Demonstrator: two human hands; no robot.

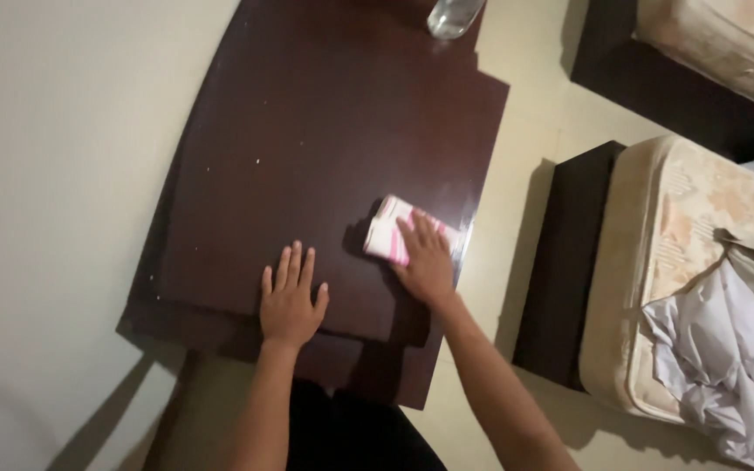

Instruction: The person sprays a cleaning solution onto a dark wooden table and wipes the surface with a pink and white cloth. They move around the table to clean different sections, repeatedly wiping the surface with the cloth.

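Observation:
A dark brown wooden table (307,148) fills the middle of the head view. My left hand (291,299) lies flat on its near edge, fingers spread, holding nothing. My right hand (425,259) presses down on a folded white cloth with pink stripes (387,234) near the table's right edge. The cloth lies flat on the tabletop, partly covered by my fingers.
A clear glass (454,16) stands at the table's far edge. A bare mattress on a dark bed frame (656,262) is to the right, with crumpled sheets (735,358) on it. A second bed (709,52) is at the top right. A pale wall runs along the left.

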